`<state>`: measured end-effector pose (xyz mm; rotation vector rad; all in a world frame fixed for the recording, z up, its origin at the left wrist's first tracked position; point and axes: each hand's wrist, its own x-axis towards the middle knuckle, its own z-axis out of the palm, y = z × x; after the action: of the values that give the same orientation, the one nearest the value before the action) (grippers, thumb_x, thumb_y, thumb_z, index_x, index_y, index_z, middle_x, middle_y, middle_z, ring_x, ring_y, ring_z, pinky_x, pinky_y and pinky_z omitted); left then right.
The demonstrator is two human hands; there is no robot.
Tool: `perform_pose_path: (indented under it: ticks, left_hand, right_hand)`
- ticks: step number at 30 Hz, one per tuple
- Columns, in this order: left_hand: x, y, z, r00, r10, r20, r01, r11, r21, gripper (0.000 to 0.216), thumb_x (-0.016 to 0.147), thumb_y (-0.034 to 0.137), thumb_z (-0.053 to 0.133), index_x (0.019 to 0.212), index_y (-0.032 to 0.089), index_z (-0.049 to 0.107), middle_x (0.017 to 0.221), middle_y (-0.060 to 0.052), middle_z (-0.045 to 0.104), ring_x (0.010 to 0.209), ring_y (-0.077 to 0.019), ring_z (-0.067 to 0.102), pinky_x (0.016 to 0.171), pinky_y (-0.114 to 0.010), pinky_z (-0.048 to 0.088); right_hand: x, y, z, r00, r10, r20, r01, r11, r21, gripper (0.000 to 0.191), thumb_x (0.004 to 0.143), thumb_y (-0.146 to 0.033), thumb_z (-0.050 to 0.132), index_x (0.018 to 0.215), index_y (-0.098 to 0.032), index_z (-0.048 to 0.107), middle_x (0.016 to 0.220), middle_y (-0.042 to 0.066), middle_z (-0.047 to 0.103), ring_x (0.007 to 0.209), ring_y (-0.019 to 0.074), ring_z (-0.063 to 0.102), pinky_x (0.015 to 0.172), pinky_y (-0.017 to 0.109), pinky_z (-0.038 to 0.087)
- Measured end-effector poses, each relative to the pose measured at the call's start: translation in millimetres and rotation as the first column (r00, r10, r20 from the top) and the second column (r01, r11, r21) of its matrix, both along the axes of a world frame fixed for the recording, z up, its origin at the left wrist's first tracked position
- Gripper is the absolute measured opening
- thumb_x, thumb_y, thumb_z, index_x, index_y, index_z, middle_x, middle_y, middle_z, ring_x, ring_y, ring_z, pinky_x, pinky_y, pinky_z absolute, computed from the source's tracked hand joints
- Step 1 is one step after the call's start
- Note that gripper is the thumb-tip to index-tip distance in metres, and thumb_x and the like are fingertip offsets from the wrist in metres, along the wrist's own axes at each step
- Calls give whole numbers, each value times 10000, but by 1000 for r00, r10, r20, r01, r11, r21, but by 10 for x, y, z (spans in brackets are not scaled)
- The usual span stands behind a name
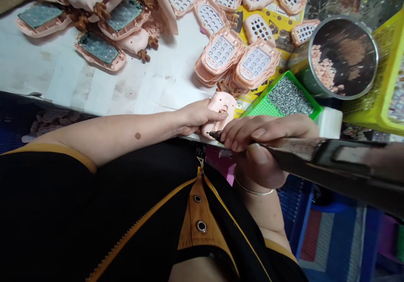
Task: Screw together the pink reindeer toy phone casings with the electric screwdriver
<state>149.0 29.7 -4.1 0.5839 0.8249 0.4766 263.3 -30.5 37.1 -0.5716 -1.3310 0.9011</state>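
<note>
Near the table's front edge, my left hand (pixel 202 115) grips a pink plastic toy phone casing (pixel 222 102), its thumb laid across the back. Speaker holes and a recess show on that side. My right hand (pixel 265 143) is wrapped round a dark power screwdriver (pixel 299 151), whose body runs off to the right. The driver's tip is at the lower end of the casing; whether it sits on a screw I cannot make out. Just beyond my right hand stands a green tray (pixel 252 107) of small silver screws (pixel 290 97).
Stacked pink keypad halves (pixel 222 50) lie behind the casing, with several more on a yellow printed sheet (pixel 277 25). Casings with green circuit boards (pixel 101 48) are piled at the left. A metal pot (pixel 344 92) holding small pink parts and a yellow basket (pixel 362 109) stand at the right.
</note>
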Motion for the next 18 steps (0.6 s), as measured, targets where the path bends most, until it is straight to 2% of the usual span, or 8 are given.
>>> perform_pose_path:
  ticks: [4,10,15,18]
  left_hand:
    - [21,-12,3,999,7,34,-8,999,36,359,692,33,743,1024,117,635,911,-89,716,796,-192,661,784,-347,527]
    - [21,-22,12,999,25,40,-26,999,25,377,694,-3,723,1036,116,619,889,-70,715,801,-185,662,804,-343,525]
    - [20,-33,27,997,69,14,-69,997,-19,313,762,36,719,1032,144,604,822,-38,711,777,-175,662,856,-380,548]
    - [10,-52,9,997,73,33,-72,997,-22,289,752,25,714,994,154,622,824,-40,719,806,-202,678,902,-440,548]
  right_hand:
    - [-5,-4,-32,999,45,26,-45,999,-23,155,761,-203,766,809,-269,634,569,-70,575,412,114,538,414,281,494]
    - [3,-67,2,997,75,-16,-76,992,-103,120,816,-198,753,810,-232,638,600,-41,605,492,124,581,508,300,537]
    - [0,-86,-13,996,16,-86,-20,999,-48,138,814,-225,771,807,-234,633,538,-67,554,439,110,541,470,275,502]
    - [84,-111,61,996,9,-88,-8,1000,6,91,835,-250,766,888,-235,693,547,-67,548,444,108,546,463,268,504]
